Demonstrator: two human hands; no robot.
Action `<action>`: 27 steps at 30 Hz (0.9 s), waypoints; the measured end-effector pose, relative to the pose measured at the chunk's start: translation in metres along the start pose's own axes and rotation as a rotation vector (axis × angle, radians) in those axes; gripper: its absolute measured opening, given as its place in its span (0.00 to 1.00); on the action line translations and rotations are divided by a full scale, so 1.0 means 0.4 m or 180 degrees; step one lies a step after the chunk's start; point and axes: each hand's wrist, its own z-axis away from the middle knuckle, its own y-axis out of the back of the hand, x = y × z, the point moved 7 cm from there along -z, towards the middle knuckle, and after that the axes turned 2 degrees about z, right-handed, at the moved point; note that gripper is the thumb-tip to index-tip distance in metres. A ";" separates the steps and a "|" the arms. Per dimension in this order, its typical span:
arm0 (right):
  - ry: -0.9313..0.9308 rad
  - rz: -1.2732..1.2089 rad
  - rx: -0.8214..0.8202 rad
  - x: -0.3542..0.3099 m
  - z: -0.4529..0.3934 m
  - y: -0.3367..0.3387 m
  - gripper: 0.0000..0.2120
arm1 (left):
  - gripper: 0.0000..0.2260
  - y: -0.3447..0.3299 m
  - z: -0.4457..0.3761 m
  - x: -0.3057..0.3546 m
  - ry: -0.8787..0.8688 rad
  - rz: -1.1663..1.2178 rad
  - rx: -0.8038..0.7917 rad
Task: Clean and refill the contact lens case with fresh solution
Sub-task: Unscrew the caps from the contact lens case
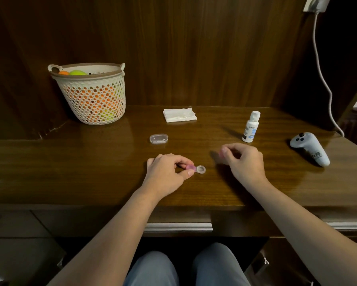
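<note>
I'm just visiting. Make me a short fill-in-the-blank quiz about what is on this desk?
1. The left hand pinches the ____ cap of the lens case.
2. The case's open well sits on the hand's ____ side.
3. The solution bottle stands ____.
4. The folded tissue lies right of the ____.

Missing words: pink; right; upright; basket

left hand (167,171) pinching lens case (195,169), right hand (243,159) raised

Dark wood wall (194,48) — glossy desk (91,172)
</note>
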 end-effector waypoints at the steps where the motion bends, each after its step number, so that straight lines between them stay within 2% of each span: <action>1: -0.0085 0.0051 -0.0027 0.010 -0.007 0.000 0.13 | 0.07 0.000 0.000 0.000 0.0003 0.0002 -0.0002; 7: -0.0147 0.0423 -0.0451 0.024 -0.025 -0.038 0.14 | 0.08 0.002 0.001 -0.001 -0.0015 -0.0008 -0.0007; 10: -0.0044 0.0389 -0.0283 0.016 -0.017 -0.030 0.09 | 0.09 0.003 0.002 0.002 -0.0036 -0.0014 -0.0006; 12: 0.0278 0.0319 -0.0013 -0.010 -0.005 -0.005 0.08 | 0.09 0.004 0.003 0.003 -0.0044 -0.0022 0.0001; 13: 0.0552 0.0295 -0.0037 -0.032 0.005 0.001 0.09 | 0.09 0.005 0.002 0.003 -0.0049 -0.0030 0.0004; 15: 0.1099 0.0412 -0.0565 -0.079 0.036 -0.019 0.14 | 0.09 0.006 0.002 0.003 -0.0059 -0.0051 -0.0002; 17: 0.1366 0.0731 -0.1041 -0.097 0.062 -0.052 0.21 | 0.09 0.007 0.001 0.002 -0.0061 -0.0077 -0.0013; 21: 0.1268 0.0566 -0.1127 -0.103 0.060 -0.065 0.24 | 0.09 0.004 -0.001 0.000 -0.0068 -0.0099 -0.0014; 27: 0.1046 0.0274 -0.1113 -0.091 0.051 -0.073 0.19 | 0.08 0.005 -0.003 -0.004 -0.0023 -0.0046 0.0070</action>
